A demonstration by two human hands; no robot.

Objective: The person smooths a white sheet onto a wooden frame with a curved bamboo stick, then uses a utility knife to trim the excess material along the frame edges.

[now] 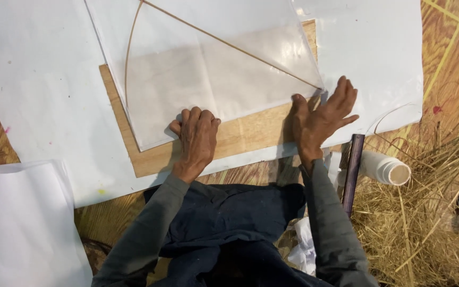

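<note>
A thin translucent white paper kite (208, 69) lies on a wooden board (240, 135), with a curved stick and a straight stick (229, 45) running across it. My left hand (196, 139) rests knuckles-up on the board, its curled fingertips pressing the kite's near edge. My right hand (322, 118) has its fingers spread and lifted, with the thumb touching the kite's right corner. Neither hand holds anything.
Large white paper sheets (38, 79) cover the floor around the board, and a stack of white paper (22, 223) lies at the lower left. A dark stick (353, 170), a white tube roll (386, 167) and a heap of straw (426, 223) lie to the right.
</note>
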